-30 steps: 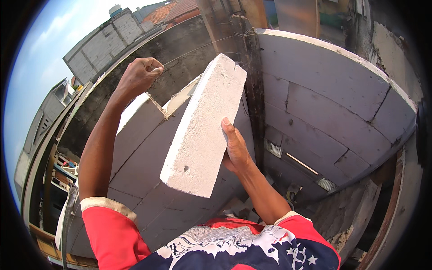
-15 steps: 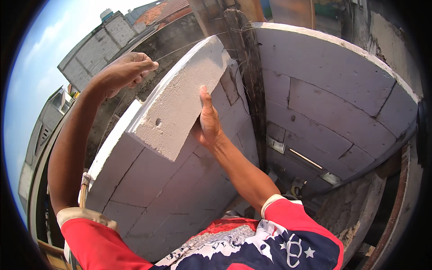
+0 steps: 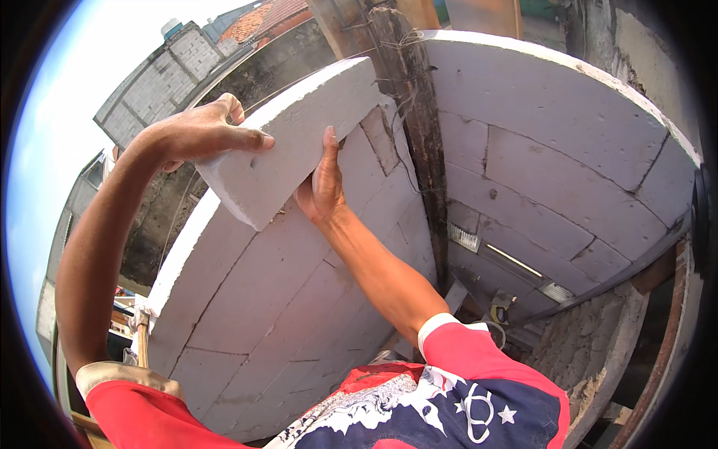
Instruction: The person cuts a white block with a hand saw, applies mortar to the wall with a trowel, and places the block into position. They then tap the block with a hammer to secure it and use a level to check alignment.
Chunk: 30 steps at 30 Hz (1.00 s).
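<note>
We hold the pale block (image 3: 295,123) left of the wooden post (image 3: 420,127), at the top of the block wall (image 3: 277,299); seating unclear. Right hand (image 3: 323,191), post side, grasps its lower edge: thumb up the face, fingers hidden. Left hand (image 3: 206,135), end farthest from the post, half-curled round it, thumb on face.
</note>
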Motion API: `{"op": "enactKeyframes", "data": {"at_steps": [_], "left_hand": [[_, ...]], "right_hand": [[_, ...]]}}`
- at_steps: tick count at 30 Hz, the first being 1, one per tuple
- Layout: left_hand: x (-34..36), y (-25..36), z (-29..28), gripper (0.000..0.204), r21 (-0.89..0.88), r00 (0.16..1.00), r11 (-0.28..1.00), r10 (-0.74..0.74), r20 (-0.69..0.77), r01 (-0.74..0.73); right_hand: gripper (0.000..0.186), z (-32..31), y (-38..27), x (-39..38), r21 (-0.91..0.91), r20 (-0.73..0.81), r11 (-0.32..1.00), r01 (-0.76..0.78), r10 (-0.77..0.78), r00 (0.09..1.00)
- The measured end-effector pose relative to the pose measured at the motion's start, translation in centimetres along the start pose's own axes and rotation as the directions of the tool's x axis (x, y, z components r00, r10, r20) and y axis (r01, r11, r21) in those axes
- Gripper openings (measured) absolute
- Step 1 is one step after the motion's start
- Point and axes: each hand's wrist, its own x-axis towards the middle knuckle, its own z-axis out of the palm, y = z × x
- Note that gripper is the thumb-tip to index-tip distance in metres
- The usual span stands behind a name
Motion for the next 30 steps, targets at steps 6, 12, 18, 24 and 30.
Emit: {"op": "enactKeyframes", "data": {"at_steps": [6,12,18,24,30], "left_hand": [[1.3,-2.5,0.8,0.091,-0.114,0.993,0.99,0.072,-0.093,-0.083],[2.1,-3.5,1.3,0.089,-0.187,0.986,0.975,0.1,-0.134,-0.124],[2.5,-3.8,1.6,0.086,-0.22,0.987,0.968,0.094,-0.127,-0.12],[3.0,-3.4,2.0,0.084,-0.217,0.984,0.965,0.117,-0.136,-0.145],[3.0,-2.9,1.5,0.08,-0.204,0.979,0.964,0.142,-0.144,-0.17]], "right_hand": [[0.096,0.0,0.9,1.0,0.022,0.01,1.0,0.02,-0.02,1.0],[0.096,-0.6,0.9,1.9,-0.015,0.024,1.0,0.013,-0.012,1.0],[0.093,-1.2,0.7,1.9,-0.061,0.011,0.998,-0.005,0.006,1.0],[0.091,-1.0,0.4,1.8,-0.069,0.006,0.997,0.028,-0.027,1.0],[0.092,-1.7,-0.6,2.0,-0.342,-0.17,0.937,-0.075,0.017,0.985]]}}
